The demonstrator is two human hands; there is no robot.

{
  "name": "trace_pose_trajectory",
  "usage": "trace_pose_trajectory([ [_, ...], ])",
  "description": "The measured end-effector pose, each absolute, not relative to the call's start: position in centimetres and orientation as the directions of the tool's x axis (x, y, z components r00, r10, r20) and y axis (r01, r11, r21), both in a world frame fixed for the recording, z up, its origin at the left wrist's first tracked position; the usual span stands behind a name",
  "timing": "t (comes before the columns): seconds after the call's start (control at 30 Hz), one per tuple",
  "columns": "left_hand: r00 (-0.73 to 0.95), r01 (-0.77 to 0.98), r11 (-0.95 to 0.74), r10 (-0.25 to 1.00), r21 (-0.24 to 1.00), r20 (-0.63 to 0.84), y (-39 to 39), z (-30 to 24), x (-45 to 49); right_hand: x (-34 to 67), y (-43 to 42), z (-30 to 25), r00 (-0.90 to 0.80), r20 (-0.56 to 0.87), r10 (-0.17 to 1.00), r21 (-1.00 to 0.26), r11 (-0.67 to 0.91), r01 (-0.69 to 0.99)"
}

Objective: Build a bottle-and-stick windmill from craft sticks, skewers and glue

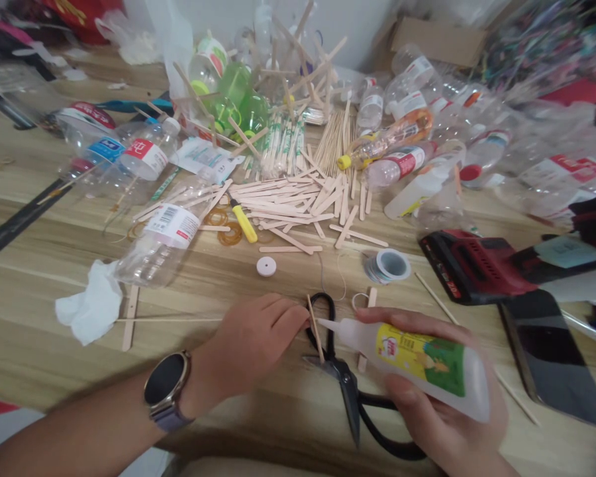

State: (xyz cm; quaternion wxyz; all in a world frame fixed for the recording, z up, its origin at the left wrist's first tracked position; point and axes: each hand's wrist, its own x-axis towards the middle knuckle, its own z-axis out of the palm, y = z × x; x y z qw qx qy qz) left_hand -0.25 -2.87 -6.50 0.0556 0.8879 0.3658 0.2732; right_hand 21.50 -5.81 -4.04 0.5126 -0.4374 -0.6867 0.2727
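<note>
The work, as I judge it, is in an early part. On the desk [273, 427], one craft stick [130, 324] sits across the left end of a thin skewer [179, 320]; whether it is fixed there, I cannot tell. At the other end, a second craft stick [314, 328] seems to be in the gluing step, and this joint looks not yet finished. A large heap of craft sticks [288, 205] lies loose toward the far edge of the desk, so much material remains unused.

The second stick is just beside the fingertips of the left hand [255, 338], tilted above the black scissors [346, 384], closer to the near edge than the heap. The left hand has its fingers together, pinching around the skewer, though the exact contact is hidden. The right hand [447, 427] is wrapped around a glue bottle [422, 364], its nozzle pointing at this stick, almost touching.
</note>
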Motion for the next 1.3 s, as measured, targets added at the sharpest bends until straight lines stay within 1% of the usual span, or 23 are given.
trace_pose_trajectory([
  [0.1,0.571,0.617,-0.729,0.673,0.296,0.47,-3.0,-5.9,-0.3,21.5,-6.1,-3.6,-0.054,0.456,0.888,-0.862,0.456,0.221],
  [0.2,0.573,0.618,-0.745,0.645,0.251,0.506,-3.0,-5.3,-0.3,21.5,-6.2,-3.1,-0.044,0.46,0.887,-0.868,0.46,0.188],
  [0.3,0.596,0.602,-0.77,0.61,0.212,0.521,-3.1,-5.2,-0.3,21.3,-6.2,-2.7,-0.045,0.465,0.884,-0.864,0.464,0.194],
  [0.47,0.643,0.577,-0.786,0.606,0.223,0.468,-3.2,-5.4,-0.3,21.5,-6.2,-2.8,-0.079,0.471,0.879,-0.853,0.476,0.213],
  [0.7,0.615,0.59,-0.779,0.603,0.211,0.507,-3.1,-5.6,-0.2,21.7,-6.3,-3.6,-0.07,0.439,0.896,-0.859,0.441,0.26],
  [0.9,0.63,0.588,-0.777,0.614,0.224,0.476,-3.1,-5.8,-0.1,21.6,-6.2,-3.5,-0.077,0.443,0.893,-0.854,0.446,0.266],
  [1.07,0.638,0.584,-0.779,0.614,0.229,0.464,-3.1,-6.0,-0.2,21.7,-6.2,-3.5,-0.083,0.43,0.899,-0.847,0.434,0.307],
  [1.3,0.639,0.574,-0.786,0.605,0.23,0.475,-3.1,-6.2,-0.2,21.5,-6.1,-3.5,-0.074,0.42,0.905,-0.84,0.418,0.346],
])
